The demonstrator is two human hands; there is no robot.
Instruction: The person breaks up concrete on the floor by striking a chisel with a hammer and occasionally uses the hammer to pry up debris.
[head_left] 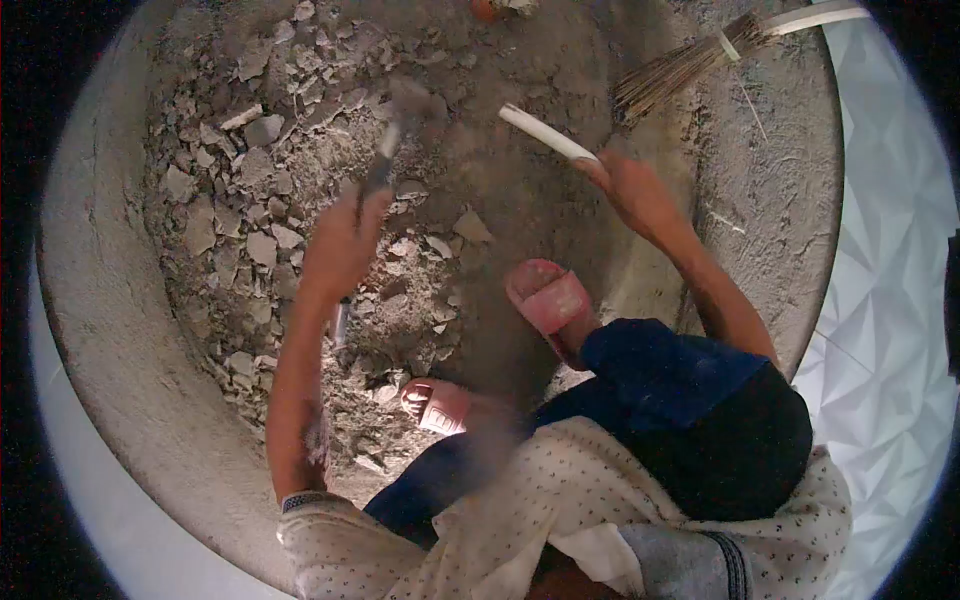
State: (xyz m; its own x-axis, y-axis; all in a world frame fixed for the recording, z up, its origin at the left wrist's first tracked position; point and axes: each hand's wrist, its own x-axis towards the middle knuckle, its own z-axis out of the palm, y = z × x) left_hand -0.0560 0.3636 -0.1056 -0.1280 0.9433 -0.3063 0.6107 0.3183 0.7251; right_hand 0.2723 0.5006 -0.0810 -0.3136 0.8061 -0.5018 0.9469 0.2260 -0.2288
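Wrapped round the dark handle of a tool [378, 172], my left hand [342, 245] is over the broken rubble. The tool's far end is blurred, so its shape cannot be made out. My right hand [633, 192] grips the lower end of a pale stick [545, 132], which points up and left over brown ground. Grey flakes and chunks of rubble [262, 248] lie beneath and left of my left hand. A short metallic piece [341, 322] shows just below that hand.
A twig broom [680, 75] lies at the upper right. A rough curved wall [100, 330] rings the ground. My feet in pink sandals [553, 303] are below the hands. White faceted sheeting [885, 300] is outside the wall. An orange object [487, 9] sits at the top.
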